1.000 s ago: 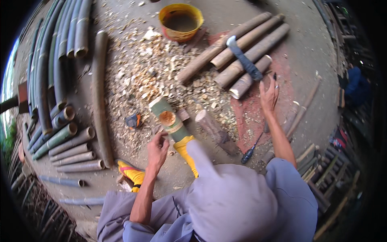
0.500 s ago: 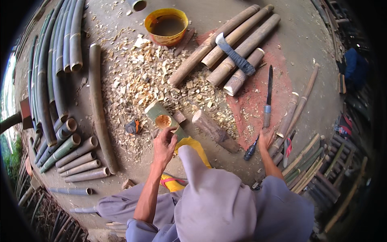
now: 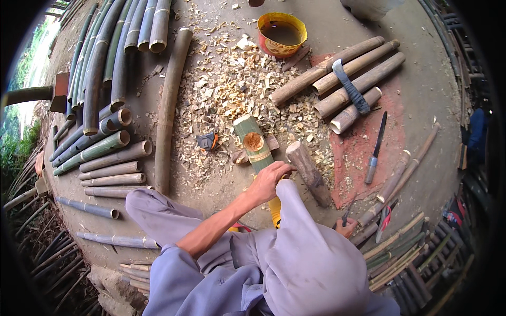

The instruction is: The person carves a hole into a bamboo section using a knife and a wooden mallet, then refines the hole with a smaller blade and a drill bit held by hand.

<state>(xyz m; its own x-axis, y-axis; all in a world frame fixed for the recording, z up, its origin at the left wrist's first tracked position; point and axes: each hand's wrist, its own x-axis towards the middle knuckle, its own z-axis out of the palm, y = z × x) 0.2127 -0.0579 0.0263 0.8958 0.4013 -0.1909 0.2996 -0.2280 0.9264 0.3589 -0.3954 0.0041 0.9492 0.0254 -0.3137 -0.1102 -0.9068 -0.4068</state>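
Note:
A green bamboo section [image 3: 245, 126] lies in front of my knees with a round, rough hollow cut in its upper side. My left hand [image 3: 270, 181] is across its near end, beside my raised knee, with the fingers curled; whatever is under the fingertips is hidden. Low on the right, my right hand [image 3: 345, 227], partly behind my leg, is closed around a slim dark tool [image 3: 346, 211] that points up from the fist. Between the hands lies a short, thick log [image 3: 307, 171]. A long knife [image 3: 377, 147] rests on the reddish ground beyond my right hand.
Wood chips [image 3: 226, 92] cover the ground ahead, near an orange-and-black tape measure [image 3: 207, 141]. A yellow bucket [image 3: 282, 48] holds dark liquid. Bamboo poles [image 3: 124, 145] are stacked at left; several brown poles [image 3: 358, 84] lie at right under a dark-bladed tool [image 3: 351, 87].
My left hand has lowered from above the bamboo section to its near end. The right hand has drawn back toward me, closing on the dark tool. The whole view has shifted.

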